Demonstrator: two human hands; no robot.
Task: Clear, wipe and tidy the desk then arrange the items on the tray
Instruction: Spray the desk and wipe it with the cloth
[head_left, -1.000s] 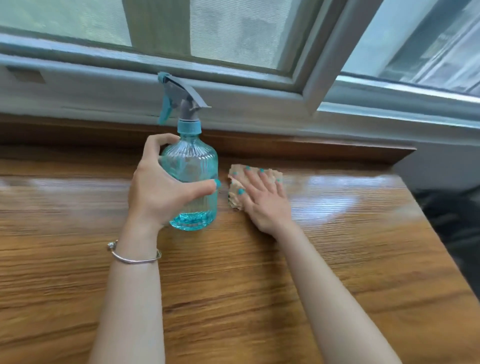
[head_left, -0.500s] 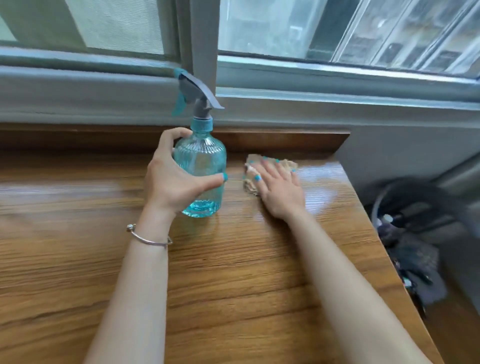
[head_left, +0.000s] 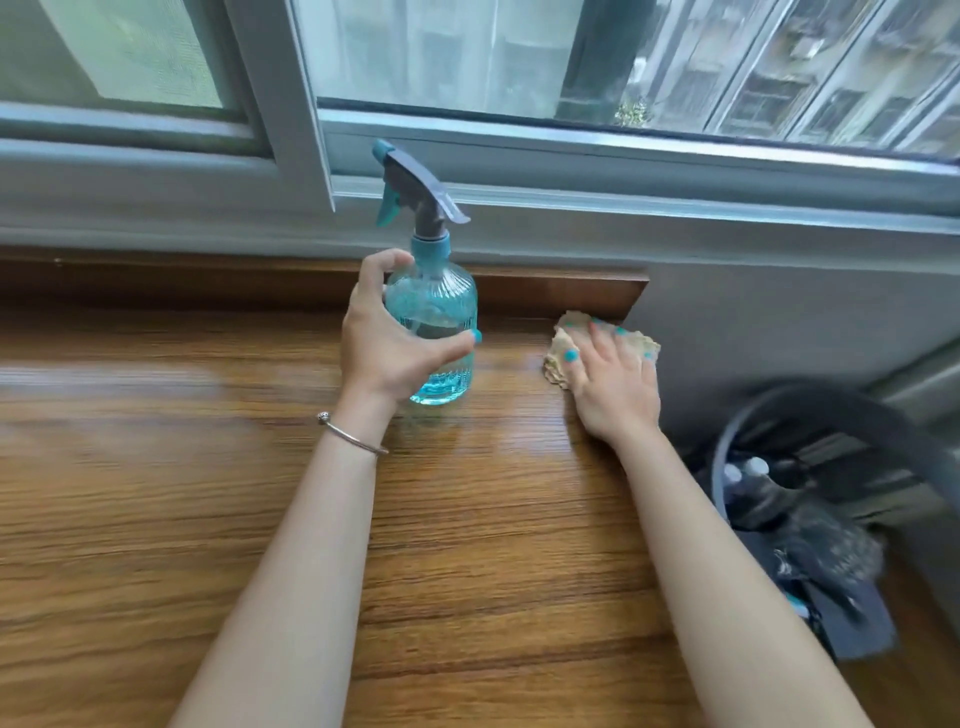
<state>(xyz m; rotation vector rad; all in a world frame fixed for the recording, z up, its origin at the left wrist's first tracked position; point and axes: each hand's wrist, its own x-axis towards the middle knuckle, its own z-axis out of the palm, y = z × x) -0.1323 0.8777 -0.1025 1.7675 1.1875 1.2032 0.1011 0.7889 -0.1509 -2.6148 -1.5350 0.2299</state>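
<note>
A blue ribbed glass spray bottle (head_left: 441, 306) with a grey trigger head stands upright on the wooden desk (head_left: 156, 493). My left hand (head_left: 387, 345) grips its body from the left, thumb across the front. My right hand (head_left: 615, 384) lies flat with straight fingers on a beige cloth (head_left: 561, 348), pressing it to the desk's far right corner, by the raised back ledge. No tray is in view.
A window frame (head_left: 291, 130) and sill run behind the desk. The desk's right edge is just beyond my right hand. Below it on the floor sits a dark bag or basket (head_left: 810, 519) with bottles inside.
My right hand has slid the cloth to the right, away from the bottle and into the desk's far right corner. The left hand stays on the bottle. My view has turned right.
</note>
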